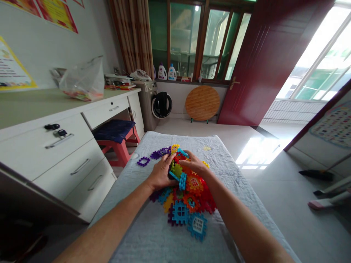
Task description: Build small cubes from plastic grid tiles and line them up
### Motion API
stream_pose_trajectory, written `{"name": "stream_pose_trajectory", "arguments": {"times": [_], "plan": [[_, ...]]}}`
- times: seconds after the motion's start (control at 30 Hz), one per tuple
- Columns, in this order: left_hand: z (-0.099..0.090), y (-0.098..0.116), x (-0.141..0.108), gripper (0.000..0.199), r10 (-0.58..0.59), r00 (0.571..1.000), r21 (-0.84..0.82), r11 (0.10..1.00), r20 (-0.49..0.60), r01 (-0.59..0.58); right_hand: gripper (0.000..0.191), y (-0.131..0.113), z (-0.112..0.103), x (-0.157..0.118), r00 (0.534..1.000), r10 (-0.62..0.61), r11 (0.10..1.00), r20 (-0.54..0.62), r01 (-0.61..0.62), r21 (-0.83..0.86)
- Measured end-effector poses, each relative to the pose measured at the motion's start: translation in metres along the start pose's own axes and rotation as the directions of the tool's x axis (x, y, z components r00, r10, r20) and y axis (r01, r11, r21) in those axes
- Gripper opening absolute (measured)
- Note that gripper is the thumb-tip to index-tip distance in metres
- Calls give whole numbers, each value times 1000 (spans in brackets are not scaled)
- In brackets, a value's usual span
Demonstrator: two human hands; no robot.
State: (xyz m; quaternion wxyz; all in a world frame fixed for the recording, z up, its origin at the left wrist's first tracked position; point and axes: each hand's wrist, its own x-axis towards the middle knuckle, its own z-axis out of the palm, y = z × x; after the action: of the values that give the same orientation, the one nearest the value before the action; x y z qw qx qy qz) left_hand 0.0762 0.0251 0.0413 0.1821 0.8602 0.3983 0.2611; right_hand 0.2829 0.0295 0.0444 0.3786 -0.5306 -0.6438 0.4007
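Observation:
Both hands meet over a heap of plastic interlocking pieces on a cloth-covered table (216, 233). My left hand (161, 173) rests against the left side of the heap, fingers curved round something dark and small that I cannot make out. My right hand (194, 163) lies over the red and orange pieces at the heap's right side, its fingers apart. Yellow-green pieces (177, 170) show between the hands. Nearer me are an orange window piece (194, 185), a blue window piece (180, 212) and another blue one (197, 225). A purple square frame (143, 161) lies apart at the left.
More purple pieces (161, 152) lie behind my left hand. Left of the table stand a red stool (119, 149) and a white desk (68, 146) with a plastic bag (85, 80) on it. A washing machine (148, 106) and a round wooden board (203, 103) are farther back.

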Motion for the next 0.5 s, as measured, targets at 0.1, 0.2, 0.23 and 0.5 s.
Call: {"name": "stream_pose_trajectory", "arguments": {"times": [0.1,0.2,0.23,0.5], "plan": [[0,3,-5,106,56,992,-44,997,-111,-61,64,1,-3,-6,996,-67,997,56,65,38],[-3,10,-13,106,75,983,-70,994,-167,-88,67,6,-6,-13,983,-164,983,86,156,97],[-4,13,-16,106,73,982,-77,993,-175,-87,68,6,-6,-16,979,-185,978,82,174,117],[-14,15,-38,71,84,974,-56,994,-209,-98,53,-23,-9,-42,961,-275,959,28,272,80]]}}
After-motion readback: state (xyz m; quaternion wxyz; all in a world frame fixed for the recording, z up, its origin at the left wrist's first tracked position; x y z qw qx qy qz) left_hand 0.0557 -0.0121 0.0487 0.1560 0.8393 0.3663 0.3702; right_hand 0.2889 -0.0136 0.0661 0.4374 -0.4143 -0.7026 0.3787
